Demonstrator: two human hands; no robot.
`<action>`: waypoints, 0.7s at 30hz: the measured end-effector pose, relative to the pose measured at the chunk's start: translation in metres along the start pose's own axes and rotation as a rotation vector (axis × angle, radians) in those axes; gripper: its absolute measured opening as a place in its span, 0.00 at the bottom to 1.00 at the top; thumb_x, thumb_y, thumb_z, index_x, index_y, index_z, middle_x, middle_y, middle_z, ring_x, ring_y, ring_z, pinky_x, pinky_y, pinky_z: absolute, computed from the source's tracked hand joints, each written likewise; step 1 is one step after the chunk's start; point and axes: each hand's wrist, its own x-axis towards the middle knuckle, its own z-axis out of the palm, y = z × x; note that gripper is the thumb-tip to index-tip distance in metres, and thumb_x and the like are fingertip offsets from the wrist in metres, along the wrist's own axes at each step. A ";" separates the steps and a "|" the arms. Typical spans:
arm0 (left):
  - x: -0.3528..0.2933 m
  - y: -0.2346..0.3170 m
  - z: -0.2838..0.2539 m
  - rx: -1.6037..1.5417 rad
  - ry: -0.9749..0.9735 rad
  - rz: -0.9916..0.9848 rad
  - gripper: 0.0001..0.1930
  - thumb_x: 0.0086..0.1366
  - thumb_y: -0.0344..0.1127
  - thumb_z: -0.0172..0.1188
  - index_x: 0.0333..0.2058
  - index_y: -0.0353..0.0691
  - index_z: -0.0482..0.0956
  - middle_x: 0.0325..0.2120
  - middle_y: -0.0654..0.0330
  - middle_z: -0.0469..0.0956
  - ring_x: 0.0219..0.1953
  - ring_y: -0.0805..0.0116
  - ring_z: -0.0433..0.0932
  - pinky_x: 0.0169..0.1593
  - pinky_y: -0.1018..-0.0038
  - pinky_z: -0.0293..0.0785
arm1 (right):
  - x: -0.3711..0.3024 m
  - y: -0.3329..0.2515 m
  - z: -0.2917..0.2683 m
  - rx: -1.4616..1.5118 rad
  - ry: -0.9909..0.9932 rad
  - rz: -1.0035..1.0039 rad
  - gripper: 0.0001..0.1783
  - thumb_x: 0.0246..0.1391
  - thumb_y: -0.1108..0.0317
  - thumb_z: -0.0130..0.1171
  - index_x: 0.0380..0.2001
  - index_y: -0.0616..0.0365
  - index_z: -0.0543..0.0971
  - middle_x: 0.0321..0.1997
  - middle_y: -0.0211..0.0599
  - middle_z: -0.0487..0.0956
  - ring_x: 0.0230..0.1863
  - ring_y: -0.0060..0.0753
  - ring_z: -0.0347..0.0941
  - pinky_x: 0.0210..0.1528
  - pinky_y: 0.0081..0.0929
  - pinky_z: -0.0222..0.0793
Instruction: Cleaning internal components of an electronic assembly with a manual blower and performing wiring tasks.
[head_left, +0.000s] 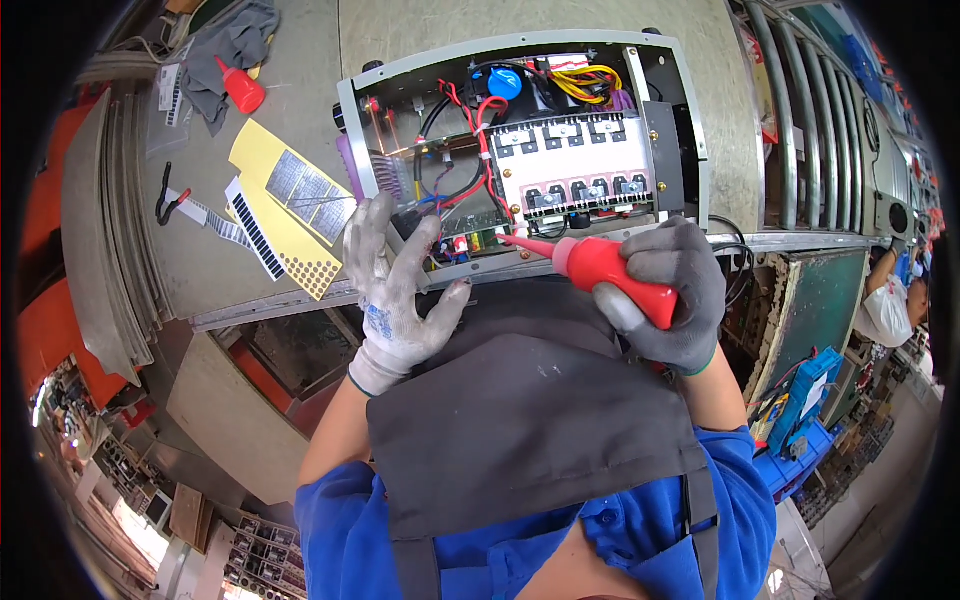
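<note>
Head view: our left hand spreads its fingers; our right hand grips the bottle at the case's five o'clock, nozzle toward ten. We should squeeze gently, nozzle steady.

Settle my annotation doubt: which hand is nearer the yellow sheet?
Left. The left hand is just right of the yellow sheet; the right hand, holding a red bottle, is much farther right.

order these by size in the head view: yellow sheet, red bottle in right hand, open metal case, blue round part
1. Open metal case
2. Yellow sheet
3. Red bottle in the right hand, perhaps enlarged by nearness
4. Blue round part
</note>
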 end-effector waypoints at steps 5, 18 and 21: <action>0.000 0.003 0.001 0.020 -0.005 0.018 0.36 0.48 0.35 0.69 0.60 0.45 0.73 0.69 0.41 0.54 0.72 0.40 0.48 0.72 0.46 0.41 | 0.001 0.001 0.005 -0.020 -0.039 -0.054 0.20 0.35 0.73 0.76 0.32 0.55 0.75 0.32 0.39 0.81 0.31 0.38 0.77 0.30 0.30 0.70; 0.073 0.010 -0.005 0.293 -0.376 0.247 0.21 0.49 0.47 0.74 0.40 0.47 0.81 0.42 0.63 0.76 0.50 0.61 0.73 0.53 0.56 0.63 | 0.012 -0.027 0.001 -0.271 -0.176 -0.098 0.20 0.33 0.65 0.77 0.31 0.51 0.77 0.30 0.31 0.76 0.26 0.35 0.72 0.27 0.31 0.66; 0.082 0.008 0.002 0.457 -0.403 0.435 0.18 0.51 0.51 0.71 0.33 0.46 0.81 0.36 0.64 0.76 0.44 0.62 0.73 0.52 0.58 0.64 | 0.014 -0.030 0.000 -0.294 -0.207 -0.110 0.20 0.34 0.65 0.77 0.31 0.51 0.77 0.29 0.31 0.77 0.26 0.38 0.73 0.29 0.33 0.68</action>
